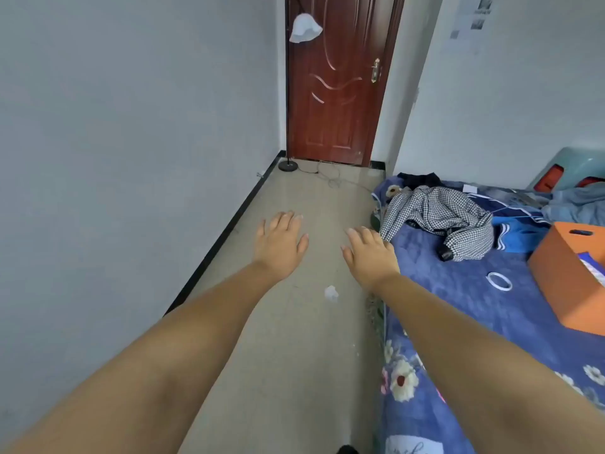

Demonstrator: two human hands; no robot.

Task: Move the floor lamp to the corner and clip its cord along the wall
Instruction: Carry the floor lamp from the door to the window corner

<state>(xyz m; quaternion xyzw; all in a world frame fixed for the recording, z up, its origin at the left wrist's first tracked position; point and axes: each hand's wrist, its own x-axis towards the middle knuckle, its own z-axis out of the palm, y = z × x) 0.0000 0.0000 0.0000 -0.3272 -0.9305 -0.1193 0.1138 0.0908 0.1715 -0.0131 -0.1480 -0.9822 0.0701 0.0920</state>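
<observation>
The floor lamp stands at the far end of the room by the left wall, in front of the brown door. Its white shade [304, 28] hangs high against the door and its round dark base [288, 165] rests on the floor. Its cord [329, 177] lies in loose loops on the tiles to the right of the base. My left hand [281, 241] and my right hand [370, 255] are stretched out over the floor, palms down, fingers spread, holding nothing and far from the lamp.
A bed [458, 290] with a blue flowered cover fills the right side, carrying a checked garment [438, 214], an orange box [569, 276] and a white ring [499, 280]. A black skirting board [226, 237] runs along the left wall. A scrap of white paper [330, 292] lies on the floor.
</observation>
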